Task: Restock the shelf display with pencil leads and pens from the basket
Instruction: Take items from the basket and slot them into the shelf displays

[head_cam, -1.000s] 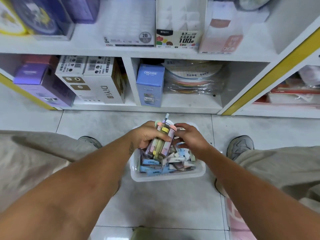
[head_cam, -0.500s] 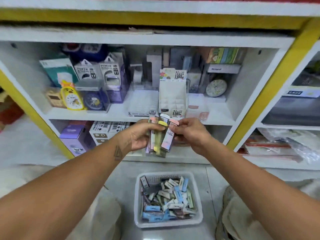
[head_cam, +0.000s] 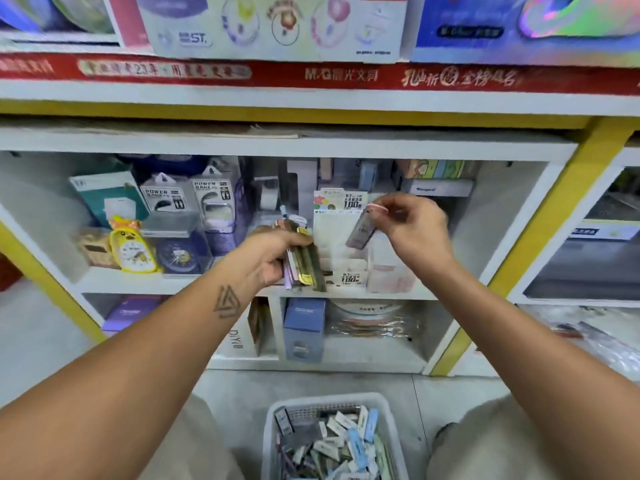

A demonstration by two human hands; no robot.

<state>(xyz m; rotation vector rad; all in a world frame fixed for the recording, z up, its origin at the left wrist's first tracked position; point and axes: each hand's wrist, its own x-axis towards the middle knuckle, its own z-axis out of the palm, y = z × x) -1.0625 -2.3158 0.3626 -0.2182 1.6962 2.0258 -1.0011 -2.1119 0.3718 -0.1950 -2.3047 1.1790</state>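
Left hand [head_cam: 277, 256] clenched round a fanned bundle of lead cases [head_cam: 304, 261], kept as reserve beside the white tiered display box [head_cam: 341, 237]; right hand [head_cam: 412, 230] pinching one grey case [head_cam: 360, 232] by its top, angled for slotting; basket [head_cam: 273, 415] below, well stocked.

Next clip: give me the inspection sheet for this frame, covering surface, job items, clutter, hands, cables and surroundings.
Surface: white shelf with yellow trim; tiled floor below.
Job's things: white display box on the shelf; bundle of lead packs; single pack; basket of packs on the floor.
Clutter: yellow clock, power bank boxes, blue box.
Hands: left hand grips the bundle; right hand pinches the single pack in front of the display box.
Cables: nothing seen.
Surroundings: red banner above; neighbouring shelf unit at right.
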